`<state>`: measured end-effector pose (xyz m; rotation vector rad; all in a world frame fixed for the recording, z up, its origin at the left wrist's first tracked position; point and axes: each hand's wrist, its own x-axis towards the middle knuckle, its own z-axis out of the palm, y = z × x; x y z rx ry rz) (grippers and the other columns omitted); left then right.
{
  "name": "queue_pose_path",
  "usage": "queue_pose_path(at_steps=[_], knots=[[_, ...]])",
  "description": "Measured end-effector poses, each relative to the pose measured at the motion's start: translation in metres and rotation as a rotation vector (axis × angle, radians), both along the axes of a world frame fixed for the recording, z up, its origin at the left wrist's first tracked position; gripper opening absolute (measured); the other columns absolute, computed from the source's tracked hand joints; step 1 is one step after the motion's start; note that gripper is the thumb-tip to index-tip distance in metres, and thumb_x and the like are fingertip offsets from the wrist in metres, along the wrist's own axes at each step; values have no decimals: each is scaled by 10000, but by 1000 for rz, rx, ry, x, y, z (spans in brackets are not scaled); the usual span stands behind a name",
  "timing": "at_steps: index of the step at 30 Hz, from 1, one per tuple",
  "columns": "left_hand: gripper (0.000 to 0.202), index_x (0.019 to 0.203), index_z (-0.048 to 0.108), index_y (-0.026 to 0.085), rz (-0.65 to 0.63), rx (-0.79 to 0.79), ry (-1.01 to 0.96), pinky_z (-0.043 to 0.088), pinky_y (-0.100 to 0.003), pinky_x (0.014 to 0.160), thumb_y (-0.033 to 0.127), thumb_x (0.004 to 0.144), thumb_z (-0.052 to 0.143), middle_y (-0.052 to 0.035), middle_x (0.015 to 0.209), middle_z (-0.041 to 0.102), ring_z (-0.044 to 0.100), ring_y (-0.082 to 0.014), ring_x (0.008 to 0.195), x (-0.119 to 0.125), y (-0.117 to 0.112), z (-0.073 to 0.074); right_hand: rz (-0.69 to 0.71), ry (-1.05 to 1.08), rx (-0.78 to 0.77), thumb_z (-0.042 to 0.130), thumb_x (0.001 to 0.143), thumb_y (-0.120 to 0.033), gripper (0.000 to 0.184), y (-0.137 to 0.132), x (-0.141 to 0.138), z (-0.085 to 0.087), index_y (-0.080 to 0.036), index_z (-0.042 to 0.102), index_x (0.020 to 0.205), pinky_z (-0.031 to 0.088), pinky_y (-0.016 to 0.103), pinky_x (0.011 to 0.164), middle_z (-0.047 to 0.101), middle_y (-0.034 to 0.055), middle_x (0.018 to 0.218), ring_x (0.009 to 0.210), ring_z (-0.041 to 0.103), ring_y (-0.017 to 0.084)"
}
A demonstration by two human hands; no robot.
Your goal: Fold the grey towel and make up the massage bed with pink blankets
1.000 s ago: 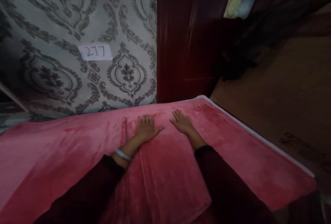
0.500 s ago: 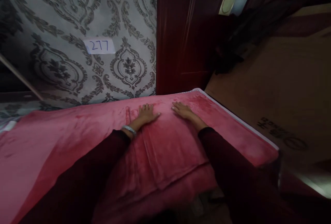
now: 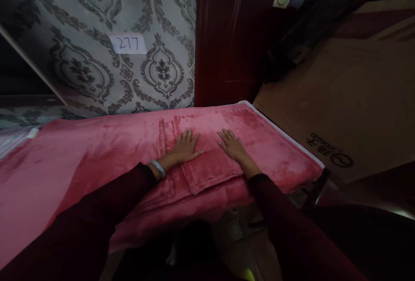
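Fingers [image 3: 189, 137] drawn back — cloth [image 3: 210, 167] beneath, carton [image 3: 356, 91] alongside

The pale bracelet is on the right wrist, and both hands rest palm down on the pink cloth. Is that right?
Not quite: the head view shows the pale bracelet on the wrist of the left hand, not the right hand. Both hands rest palm down on the pink cloth.

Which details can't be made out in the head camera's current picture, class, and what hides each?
All in the head view:
Palms of the left hand and right hand: turned down against the pink cloth.
What lies under the cloth's folded part: covered by its layers.
Full extent of the carton: cut off by the right edge.
What the dark bundle is: lost in shadow.
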<state>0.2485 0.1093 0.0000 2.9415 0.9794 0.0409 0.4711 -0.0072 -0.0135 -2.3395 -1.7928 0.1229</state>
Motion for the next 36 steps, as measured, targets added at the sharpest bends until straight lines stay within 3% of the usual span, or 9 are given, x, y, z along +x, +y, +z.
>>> queue_pose_path(at_steps=[4, 8, 11, 15, 26, 29, 32, 34, 36], knots=[[941, 1632, 193, 119, 44, -164, 78, 112, -608, 1235, 692, 926, 436, -255, 1691, 125, 82, -410, 1575, 3, -4, 28, -11, 23, -76, 317, 1074, -463, 583, -5, 1, 15, -295, 265, 1630, 268, 580, 1214, 146, 43, 1714, 1575, 128, 280], [909, 1623, 228, 129, -30, -160, 33, 91, -603, 1238, 678, 931, 439, -247, 1686, 168, 93, -412, 1573, -12, -43, 38, -76, 12, -59, 307, 1068, -498, 605, -23, -6, 28, -299, 246, 1637, 285, 619, 1189, 164, 75, 1710, 1563, 160, 335], [909, 1620, 260, 170, -182, -137, -36, 73, -605, 1245, 676, 908, 508, -229, 1688, 184, 92, -416, 1573, -26, -91, 23, -98, -32, -21, 310, 1062, -522, 602, -39, -19, 24, -336, 255, 1632, 294, 650, 1167, 155, 63, 1714, 1557, 156, 377], [897, 1600, 323, 188, -185, -85, -21, 151, -627, 1225, 599, 870, 644, -257, 1673, 208, 167, -454, 1551, -36, -133, -5, -95, -123, -59, 340, 1062, -508, 594, -53, -38, 5, -326, 284, 1625, 273, 630, 1182, 182, 61, 1708, 1556, 161, 368], [776, 1564, 377, 171, -188, 39, -195, 249, -596, 1211, 544, 922, 601, -256, 1635, 313, 287, -412, 1523, -46, -142, -27, -101, -242, -26, 318, 1067, -478, 566, -56, -43, -10, -327, 315, 1613, 338, 585, 1155, 229, 59, 1696, 1543, 225, 344], [779, 1534, 419, 123, -177, -4, -175, 290, -578, 1195, 489, 890, 662, -283, 1593, 373, 355, -418, 1488, -51, -153, -11, -107, -244, -25, 313, 1066, -477, 562, -56, -43, -12, -336, 321, 1610, 337, 585, 1157, 243, 54, 1693, 1541, 237, 336], [551, 1367, 606, 155, -266, -138, -205, 409, -505, 1125, 471, 915, 621, -211, 1391, 618, 575, -356, 1307, -66, -156, 19, -110, -244, -35, 324, 1063, -471, 564, -55, -44, -14, -332, 324, 1610, 348, 580, 1154, 241, 52, 1693, 1536, 248, 341], [379, 1243, 682, 210, -279, -192, -300, 459, -446, 1075, 422, 970, 525, -127, 1231, 716, 653, -286, 1180, -86, -146, 39, -102, -240, -31, 326, 1061, -469, 562, -53, -43, -15, -337, 330, 1607, 356, 587, 1149, 245, 49, 1693, 1536, 249, 340], [360, 1243, 683, 226, -169, -152, -405, 454, -422, 1089, 365, 980, 480, -100, 1248, 718, 638, -261, 1208, -116, -122, 52, -95, -213, -30, 329, 1057, -467, 561, -51, -39, -15, -342, 337, 1603, 356, 601, 1148, 243, 43, 1693, 1538, 249, 335]])
